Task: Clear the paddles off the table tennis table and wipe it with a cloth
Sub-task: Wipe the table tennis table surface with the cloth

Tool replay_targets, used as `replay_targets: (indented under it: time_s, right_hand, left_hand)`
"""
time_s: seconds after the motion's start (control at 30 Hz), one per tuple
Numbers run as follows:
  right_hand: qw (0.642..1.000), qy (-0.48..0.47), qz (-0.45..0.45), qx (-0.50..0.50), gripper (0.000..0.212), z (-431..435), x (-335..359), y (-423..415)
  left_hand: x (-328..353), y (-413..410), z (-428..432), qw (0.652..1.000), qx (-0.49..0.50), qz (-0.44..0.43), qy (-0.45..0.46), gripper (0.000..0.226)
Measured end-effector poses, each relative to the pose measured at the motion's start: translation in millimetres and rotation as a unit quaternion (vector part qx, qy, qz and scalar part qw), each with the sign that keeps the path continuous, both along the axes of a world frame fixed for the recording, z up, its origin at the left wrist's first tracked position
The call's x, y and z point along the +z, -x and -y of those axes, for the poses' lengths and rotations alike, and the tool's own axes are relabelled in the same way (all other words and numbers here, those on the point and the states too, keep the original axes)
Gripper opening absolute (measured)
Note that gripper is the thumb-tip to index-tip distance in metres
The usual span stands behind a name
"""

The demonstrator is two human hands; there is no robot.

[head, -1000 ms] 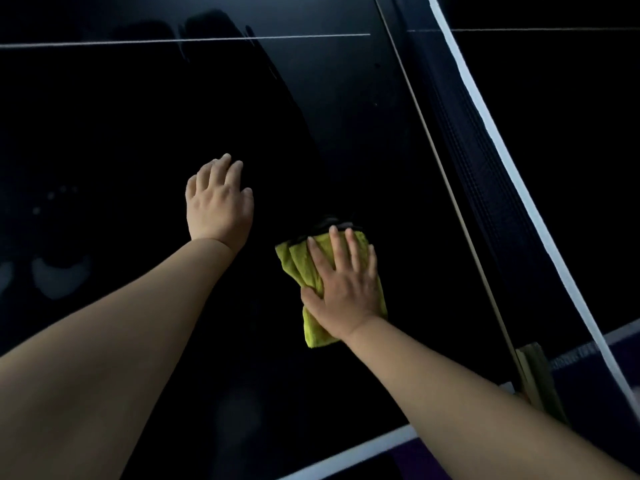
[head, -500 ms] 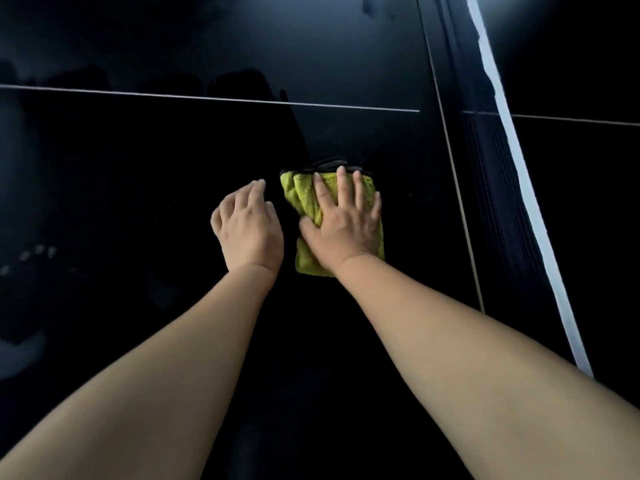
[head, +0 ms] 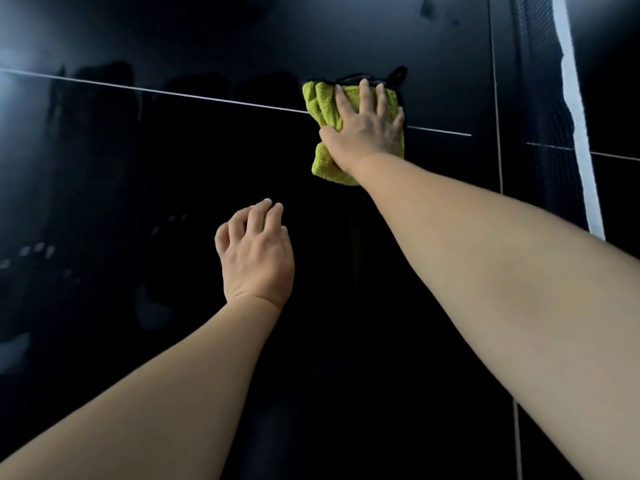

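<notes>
A folded yellow-green cloth [head: 323, 105] with a black edge lies flat on the dark table tennis table [head: 138, 174], across the thin white centre line. My right hand [head: 367, 128] presses down on the cloth with its fingers spread and straight. My left hand [head: 256, 254] rests on the bare table surface nearer to me, fingers loosely bent and holding nothing. No paddle shows in this view.
The net [head: 543, 133] with its white top band [head: 575, 126] runs along the right side. The white centre line [head: 173, 93] crosses the table to the left of the cloth. The glossy surface shows faint reflections.
My right hand has pushed the cloth farther away from me, up onto the white centre line. My left hand stays behind on the table, now well apart from the cloth.
</notes>
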State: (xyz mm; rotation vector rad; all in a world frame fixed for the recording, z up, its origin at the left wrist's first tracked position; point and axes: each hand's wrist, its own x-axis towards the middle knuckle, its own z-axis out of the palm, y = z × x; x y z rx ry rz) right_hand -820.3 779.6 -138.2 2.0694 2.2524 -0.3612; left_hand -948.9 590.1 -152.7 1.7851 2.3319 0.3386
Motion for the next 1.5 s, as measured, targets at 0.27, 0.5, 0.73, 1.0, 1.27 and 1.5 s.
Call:
replay_targets:
  time_s: [0.27, 0.5, 0.73, 1.0, 1.27, 1.5]
  right_hand:
    - [1.0, 0.016, -0.004, 0.02, 0.069, 89.8, 1.4, -25.4]
    - [0.999, 0.035, -0.009, 0.007, 0.073, 242.8, 7.3, -48.9]
    - [0.997, 0.067, 0.019, -0.036, 0.077, 407.6, 11.3, -45.9]
    - [0.992, 0.082, 0.027, -0.094, 0.08, 562.1, 19.0, -36.3]
    - [0.989, 0.068, 0.035, -0.129, 0.093, 650.7, 20.2, -39.0]
    - [0.993, 0.041, 0.042, -0.099, 0.083, 541.8, 10.2, -61.9]
  left_hand:
    - [2.6, -1.8, 5.0, 1.0, -0.01, 0.005, -0.013, 0.04]
    - [6.4, -1.1, 16.0, 0.996, -0.03, 0.04, -0.071, 0.04]
    - [27.4, -12.6, 69.6, 0.961, -0.26, 0.004, -0.099, 0.034]
    - [39.6, -40.1, 164.3, 0.922, -0.379, 0.021, -0.077, 0.035]
    - [37.4, -26.7, 161.3, 0.934, -0.354, 0.005, -0.052, 0.043]
    - [23.1, -25.7, 108.2, 0.963, -0.267, 0.015, -0.038, 0.046]
